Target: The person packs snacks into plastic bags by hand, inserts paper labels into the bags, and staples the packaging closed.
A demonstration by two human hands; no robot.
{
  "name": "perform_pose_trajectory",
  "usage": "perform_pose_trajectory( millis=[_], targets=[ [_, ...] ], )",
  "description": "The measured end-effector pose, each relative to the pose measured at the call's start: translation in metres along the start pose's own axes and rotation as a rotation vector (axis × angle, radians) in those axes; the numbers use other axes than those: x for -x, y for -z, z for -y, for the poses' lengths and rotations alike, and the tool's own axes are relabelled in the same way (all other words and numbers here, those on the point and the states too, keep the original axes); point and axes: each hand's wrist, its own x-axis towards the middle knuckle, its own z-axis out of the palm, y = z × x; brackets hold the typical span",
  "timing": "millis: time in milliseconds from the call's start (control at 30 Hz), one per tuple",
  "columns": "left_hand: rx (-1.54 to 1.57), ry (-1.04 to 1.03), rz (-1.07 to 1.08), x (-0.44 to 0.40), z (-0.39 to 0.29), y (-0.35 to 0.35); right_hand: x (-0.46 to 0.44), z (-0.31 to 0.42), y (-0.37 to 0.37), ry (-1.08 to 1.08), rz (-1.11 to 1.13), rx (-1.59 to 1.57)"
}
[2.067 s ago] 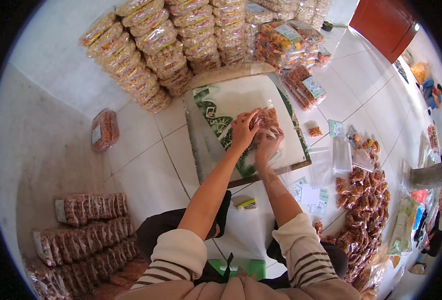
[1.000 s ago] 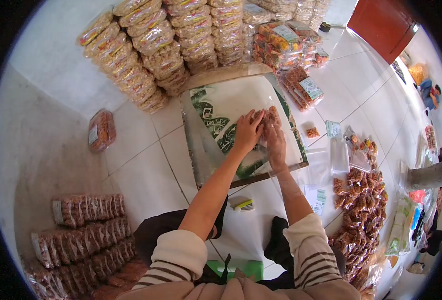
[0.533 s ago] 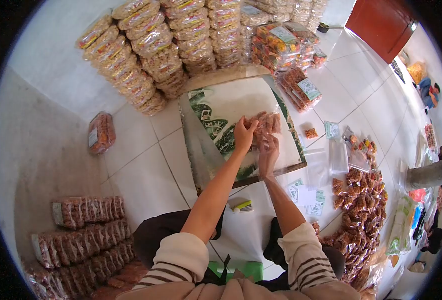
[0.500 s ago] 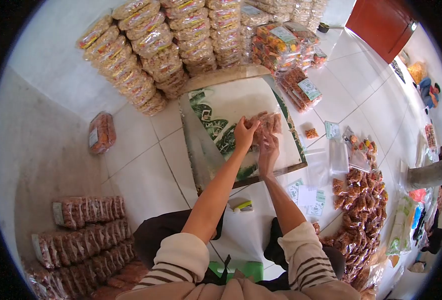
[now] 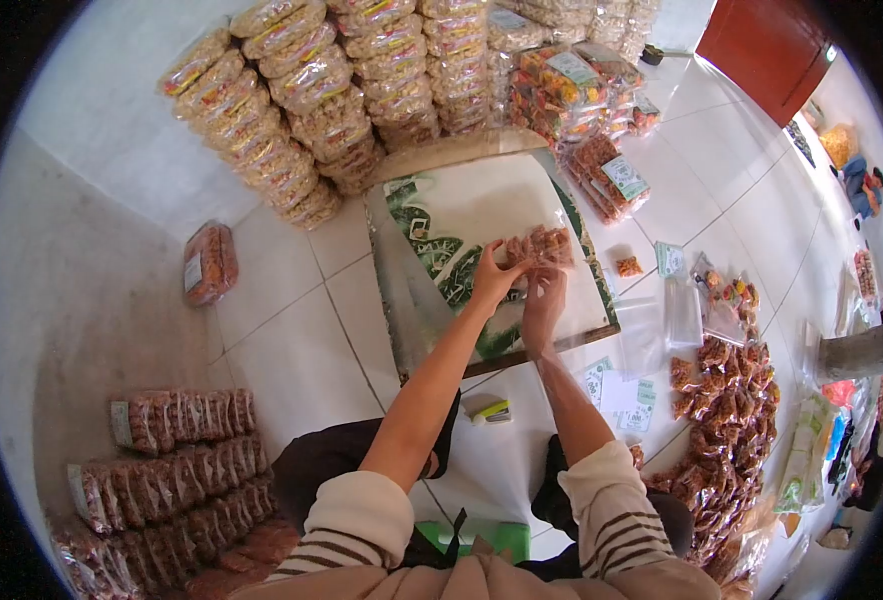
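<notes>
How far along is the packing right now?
Rows of filled packs, lower left, look finished. The left hand and right hand hold one clear pack of brown snacks; whether it's closed is unclear. Apparently remaining: the heap of small packets and flat clear bags at right.

R hand point(image 5: 541, 315) part. hidden @ bag point(image 5: 547, 246); pale pkgs point(image 5: 307, 75) cut off @ top; label point(image 5: 625, 177) txt too small.

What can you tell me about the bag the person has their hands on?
The bag is clear, shiny and looks like thin plastic. Reddish-brown, lumpy pieces fill its far part. It lies on the white and green board, towards the right side. The left hand touches its left side, and the right hand is at its near end. Whether it is sealed cannot be made out.
</notes>
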Motion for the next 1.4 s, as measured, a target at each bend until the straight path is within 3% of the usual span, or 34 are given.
perform_pose_trajectory(
  millis=[33, 133, 267, 367, 433, 500, 567, 600, 667, 700, 767, 833, 933, 1067, 1133, 1233, 1300, 1400],
  targets=[
    [0.057, 0.067, -0.003, 0.003, -0.005, -0.001, 0.003, -0.003, -0.002, -0.174, -0.054, -0.180],
    [0.131, 0.166, 0.090, 0.015, -0.030, 0.002, 0.009, -0.001, -0.005, -0.231, -0.180, -0.212],
    [0.157, 0.196, 0.244, 0.012, -0.017, 0.003, 0.006, -0.004, 0.003, -0.185, -0.091, -0.049],
    [0.143, 0.167, 0.218, 0.009, -0.008, 0.001, 0.005, -0.011, 0.006, -0.224, -0.032, 0.009],
    [0.108, 0.148, 0.134, 0.006, -0.001, -0.003, 0.009, -0.018, 0.012, -0.135, 0.086, 0.250],
    [0.072, 0.126, 0.048, 0.007, -0.001, -0.008, 0.010, -0.013, 0.014, -0.232, -0.045, 0.127],
    [-0.487, -0.022, -0.310, 0.014, -0.006, -0.016, 0.010, -0.013, 0.017, -0.328, -0.183, 0.005],
    [-0.487, -0.023, -0.304, 0.016, -0.012, -0.016, 0.010, -0.016, 0.017, -0.371, -0.202, -0.017],
    [-0.686, -0.448, -0.390, 0.015, -0.022, -0.014, 0.011, -0.024, 0.014, -0.411, -0.222, -0.038],
    [-0.683, -0.450, -0.389, 0.009, -0.027, -0.016, 0.010, -0.030, 0.011, -0.475, -0.179, -0.115],
    [-0.865, -0.739, -0.138, -0.006, -0.035, -0.019, 0.008, -0.050, 0.002, -0.540, -0.137, -0.194],
    [-0.894, -0.708, -0.039, -0.016, -0.040, -0.021, 0.003, -0.080, -0.009, -0.506, -0.084, -0.418],
    [-0.981, -0.686, 0.123, -0.028, -0.038, -0.018, -0.019, -0.015, 0.000, -0.562, -0.105, -0.692],
    [-0.974, -0.693, 0.224, -0.032, -0.035, -0.009, -0.027, -0.025, -0.004, -0.409, -0.097, -0.516],
    [-0.953, -0.698, 0.237, -0.032, -0.036, -0.006, -0.018, -0.050, -0.016, -0.382, -0.324, -0.316],
    [-0.895, -0.766, 0.215, -0.034, -0.035, -0.007, -0.022, -0.027, -0.004, -0.312, -0.191, -0.086],
    [-0.856, -0.827, 0.175, -0.029, -0.047, -0.010, -0.018, -0.035, -0.009, -0.297, -0.170, -0.152],
    [-0.910, -0.682, 0.278, -0.027, -0.053, -0.018, -0.018, -0.045, -0.014, -0.259, -0.180, -0.274]
  ],
)
